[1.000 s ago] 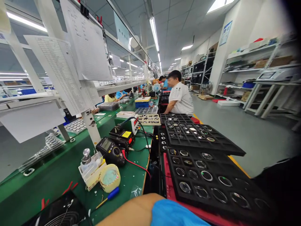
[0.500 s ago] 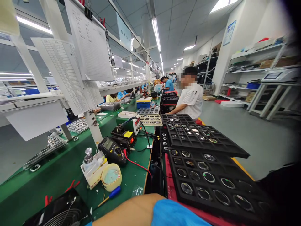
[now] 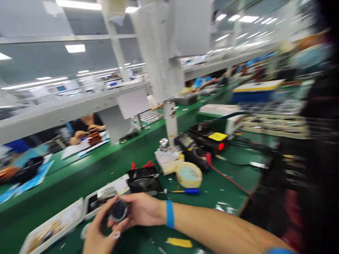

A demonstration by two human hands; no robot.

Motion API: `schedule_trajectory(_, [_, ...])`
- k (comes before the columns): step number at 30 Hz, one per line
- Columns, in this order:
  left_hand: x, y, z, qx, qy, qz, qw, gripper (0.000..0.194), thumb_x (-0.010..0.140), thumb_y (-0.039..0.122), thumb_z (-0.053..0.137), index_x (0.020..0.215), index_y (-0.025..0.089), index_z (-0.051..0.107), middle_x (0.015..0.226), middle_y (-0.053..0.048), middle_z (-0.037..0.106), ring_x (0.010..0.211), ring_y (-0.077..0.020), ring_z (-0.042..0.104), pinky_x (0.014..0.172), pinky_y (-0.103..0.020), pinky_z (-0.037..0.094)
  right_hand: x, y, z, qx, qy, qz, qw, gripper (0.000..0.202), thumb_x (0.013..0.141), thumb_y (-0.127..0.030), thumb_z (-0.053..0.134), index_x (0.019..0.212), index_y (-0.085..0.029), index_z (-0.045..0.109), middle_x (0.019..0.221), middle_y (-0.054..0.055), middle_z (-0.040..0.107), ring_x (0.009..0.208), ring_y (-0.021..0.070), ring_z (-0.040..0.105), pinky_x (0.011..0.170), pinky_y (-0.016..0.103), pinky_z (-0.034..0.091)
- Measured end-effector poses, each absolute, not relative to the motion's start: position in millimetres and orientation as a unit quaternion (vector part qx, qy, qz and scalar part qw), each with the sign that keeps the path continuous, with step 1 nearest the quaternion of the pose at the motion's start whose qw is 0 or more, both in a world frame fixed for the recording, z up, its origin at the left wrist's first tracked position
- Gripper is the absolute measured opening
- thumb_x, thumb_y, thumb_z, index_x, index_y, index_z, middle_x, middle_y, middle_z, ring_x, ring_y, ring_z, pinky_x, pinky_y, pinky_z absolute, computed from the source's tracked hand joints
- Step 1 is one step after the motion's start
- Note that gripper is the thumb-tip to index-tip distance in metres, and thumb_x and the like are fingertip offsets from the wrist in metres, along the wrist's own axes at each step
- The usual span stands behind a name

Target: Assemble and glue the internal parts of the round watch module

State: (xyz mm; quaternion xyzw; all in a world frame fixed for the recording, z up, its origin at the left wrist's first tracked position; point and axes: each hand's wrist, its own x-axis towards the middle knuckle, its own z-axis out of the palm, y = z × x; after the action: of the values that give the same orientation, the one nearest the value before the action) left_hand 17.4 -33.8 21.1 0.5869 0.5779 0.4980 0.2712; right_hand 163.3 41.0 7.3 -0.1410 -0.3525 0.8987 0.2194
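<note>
Low in the head view, just left of the middle, both my hands hold a small round watch case (image 3: 118, 210) with a dark face and a shiny rim. My left hand (image 3: 96, 229) curls its fingers around it from the left, and a small white and red spot shows on one fingertip. From the right, my right hand (image 3: 144, 211) grips its edge, partly hiding it; a blue band (image 3: 170, 214) circles that wrist. Motion blur hides finer detail. Just behind the hands stands a black fan (image 3: 144, 180). A blue-handled screwdriver (image 3: 191, 191) lies beyond the right wrist.
White trays (image 3: 75, 208) with small parts lie to the left. Further back stand a yellow round dish (image 3: 188, 175), a pump bottle (image 3: 163, 144), a multimeter (image 3: 192, 151) and a black device with a red display (image 3: 217, 141). A yellow strip (image 3: 179, 242) lies in front.
My view has swung left from the black trays and aisle to the green bench. Both hands have come into view, holding the watch case; earlier only one arm showed.
</note>
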Motion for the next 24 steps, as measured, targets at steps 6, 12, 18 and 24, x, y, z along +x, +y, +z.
schedule_trajectory(6, [7.3, -27.8, 28.2, 0.524, 0.522, 0.530, 0.414, 0.076, 0.061, 0.044, 0.091, 0.126, 0.017, 0.063, 0.124, -0.011, 0.063, 0.116, -0.0283, 0.059, 0.106, -0.036, 0.046, 175.6, 24.2, 15.4, -0.055, -0.323, 0.905, 0.271, 0.037, 0.102, -0.039, 0.052, 0.121, -0.012, 0.069, 0.125, 0.018, 0.066, 0.105, 0.0223, 0.065, 0.097, 0.036, 0.049])
schedule_trajectory(12, [7.5, -29.4, 26.1, 0.486, 0.472, 0.575, 0.458, 0.078, 0.057, 0.040, 0.097, 0.124, 0.016, 0.065, 0.116, -0.010, 0.065, 0.108, -0.0244, 0.060, 0.098, -0.030, 0.048, 167.2, 23.2, 13.0, -0.077, -0.324, 0.905, 0.265, 0.035, 0.100, -0.040, 0.058, 0.126, -0.020, 0.069, 0.132, 0.015, 0.062, 0.113, 0.0250, 0.060, 0.100, 0.039, 0.051])
schedule_trajectory(18, [8.1, -30.8, 27.2, 0.477, 0.468, 0.584, 0.461, 0.078, 0.057, 0.040, 0.097, 0.124, 0.015, 0.065, 0.114, -0.010, 0.065, 0.107, -0.0240, 0.061, 0.095, -0.029, 0.049, 167.3, 20.1, 20.8, -0.099, -0.347, 0.892, 0.272, 0.040, 0.091, -0.046, 0.070, 0.125, -0.024, 0.071, 0.130, 0.013, 0.062, 0.115, 0.0290, 0.059, 0.103, 0.042, 0.050])
schedule_trajectory(24, [8.9, -29.3, 27.3, 0.474, 0.471, 0.584, 0.461, 0.078, 0.056, 0.040, 0.097, 0.123, 0.015, 0.065, 0.112, -0.010, 0.066, 0.105, -0.0241, 0.061, 0.095, -0.031, 0.049, 165.9, 21.1, 12.7, -0.118, -0.372, 0.872, 0.296, 0.041, 0.090, -0.049, 0.071, 0.121, -0.024, 0.072, 0.127, 0.013, 0.064, 0.117, 0.0294, 0.058, 0.104, 0.042, 0.048])
